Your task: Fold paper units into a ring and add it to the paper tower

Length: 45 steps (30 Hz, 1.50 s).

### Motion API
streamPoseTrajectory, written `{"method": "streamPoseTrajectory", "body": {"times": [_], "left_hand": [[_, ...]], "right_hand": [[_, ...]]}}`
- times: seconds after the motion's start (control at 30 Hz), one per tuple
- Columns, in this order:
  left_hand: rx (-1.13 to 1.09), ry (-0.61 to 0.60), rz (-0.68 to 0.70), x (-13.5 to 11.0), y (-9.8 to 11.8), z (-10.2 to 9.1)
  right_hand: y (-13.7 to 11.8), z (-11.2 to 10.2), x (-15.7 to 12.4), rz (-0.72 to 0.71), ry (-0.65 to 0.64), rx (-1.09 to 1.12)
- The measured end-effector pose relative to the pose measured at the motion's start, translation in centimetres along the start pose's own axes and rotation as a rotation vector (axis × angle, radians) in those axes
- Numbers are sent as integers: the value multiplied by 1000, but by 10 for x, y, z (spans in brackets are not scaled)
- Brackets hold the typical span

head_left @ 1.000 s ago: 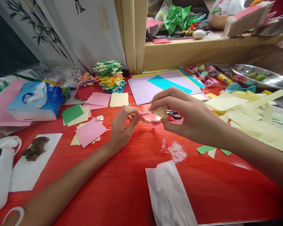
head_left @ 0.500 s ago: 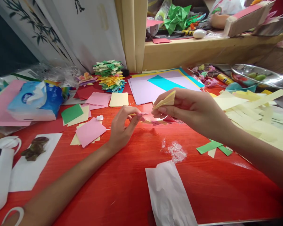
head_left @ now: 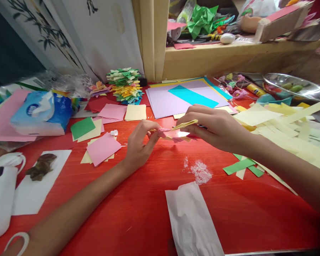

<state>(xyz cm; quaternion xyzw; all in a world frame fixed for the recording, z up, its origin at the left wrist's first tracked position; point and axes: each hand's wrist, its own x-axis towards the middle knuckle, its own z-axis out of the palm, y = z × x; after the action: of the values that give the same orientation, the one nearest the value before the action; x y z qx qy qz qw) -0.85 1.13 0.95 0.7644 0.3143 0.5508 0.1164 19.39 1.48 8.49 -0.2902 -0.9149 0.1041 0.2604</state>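
Note:
Above the red table, my left hand (head_left: 144, 142) pinches a folded pink paper piece (head_left: 163, 131) between thumb and fingers. My right hand (head_left: 211, 124) is closed on a folded pale yellow paper piece (head_left: 185, 124), whose left end meets the pink piece. Just beneath both hands is a ring of folded pink and yellow paper pieces (head_left: 178, 138), partly hidden by the fingers. Whether the pink piece is joined to that ring I cannot tell.
A stack of folded green, yellow and blue paper (head_left: 125, 85) stands at the back. Pink squares (head_left: 103, 149) lie left, pale yellow strips (head_left: 290, 131) right. A crumpled white paper (head_left: 193, 220) lies in front. A tissue pack (head_left: 42, 112) and a metal bowl (head_left: 298, 87) flank the table.
My right hand has turned and lowered the yellow piece from a raised tilt to nearly level, bringing its left end against the pink piece. My left hand has kept its pinch.

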Motion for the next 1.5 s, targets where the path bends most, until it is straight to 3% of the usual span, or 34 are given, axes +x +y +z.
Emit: {"method": "streamPoseTrajectory", "body": {"times": [0.33,0.9,1.33,1.5], "left_hand": [[8,-32,74,0,-1,0],[39,-29,86,1,0,0],[30,-28,78,0,-1,0],[39,-43,88,0,-1,0]], "right_hand": [[6,0,-3,-79,-9,-47],[7,3,-7,-153,-10,-220],[3,0,-7,-83,6,-124],[-1,-2,-6,-106,-3,-190]]}}
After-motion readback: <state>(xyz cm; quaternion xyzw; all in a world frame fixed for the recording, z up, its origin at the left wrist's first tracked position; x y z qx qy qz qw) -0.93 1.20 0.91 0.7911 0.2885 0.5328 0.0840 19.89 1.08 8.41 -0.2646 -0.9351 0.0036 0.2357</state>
